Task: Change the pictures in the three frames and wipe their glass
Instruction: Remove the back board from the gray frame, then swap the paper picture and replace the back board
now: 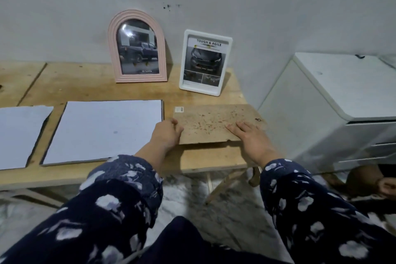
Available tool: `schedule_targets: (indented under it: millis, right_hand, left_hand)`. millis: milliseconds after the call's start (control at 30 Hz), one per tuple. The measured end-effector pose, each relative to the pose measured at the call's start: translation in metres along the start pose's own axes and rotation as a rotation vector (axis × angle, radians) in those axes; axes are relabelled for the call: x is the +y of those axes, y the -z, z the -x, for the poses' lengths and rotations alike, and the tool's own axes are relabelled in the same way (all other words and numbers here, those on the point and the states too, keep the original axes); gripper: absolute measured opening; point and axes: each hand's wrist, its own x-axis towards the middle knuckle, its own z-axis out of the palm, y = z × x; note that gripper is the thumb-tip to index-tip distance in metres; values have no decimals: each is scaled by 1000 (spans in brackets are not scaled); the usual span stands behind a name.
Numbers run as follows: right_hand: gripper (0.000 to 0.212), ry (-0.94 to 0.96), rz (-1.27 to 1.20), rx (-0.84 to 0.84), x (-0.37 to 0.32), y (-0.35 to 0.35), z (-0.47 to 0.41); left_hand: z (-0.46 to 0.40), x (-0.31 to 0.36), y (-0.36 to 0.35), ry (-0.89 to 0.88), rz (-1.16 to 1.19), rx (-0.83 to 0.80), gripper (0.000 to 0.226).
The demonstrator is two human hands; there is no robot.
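Observation:
A brown stained backing board [210, 122] lies flat on the wooden table [81, 90], its right end past the table's edge. My left hand [168, 133] grips the board's left edge. My right hand [249, 135] rests flat on its right part, fingers spread. Behind, a pink arched frame [137, 46] with a dark truck picture stands against the wall. Beside it a white rectangular frame [204, 63] holds a "Tough & Agile" car sheet. A large white sheet [105, 130] in a thin dark frame lies flat left of the board.
Another white sheet [19, 135] lies at the table's far left. A white cabinet [342, 100] stands close on the right. Marble floor [225, 210] shows below the table's front edge. Someone else's hand [385, 186] appears low at the right edge.

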Motion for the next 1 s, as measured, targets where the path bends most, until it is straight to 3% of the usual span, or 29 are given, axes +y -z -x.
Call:
schedule_targets:
  millis: [367, 567, 700, 1000]
  right_hand:
    - [85, 18, -184, -316, 4, -20, -13]
    - [61, 24, -150, -167, -2, -18, -21]
    - [47, 53, -10, -10, -24, -5, -33]
    - [53, 241, -233, -79, -160, 6, -83]
  left_hand:
    - [19, 13, -34, 88, -591, -61, 47]
    - [19, 12, -35, 42, -618, -47, 48]
    - [22, 3, -19, -2, -529, 69, 41]
    - [18, -101, 78, 222, -575, 228, 50]
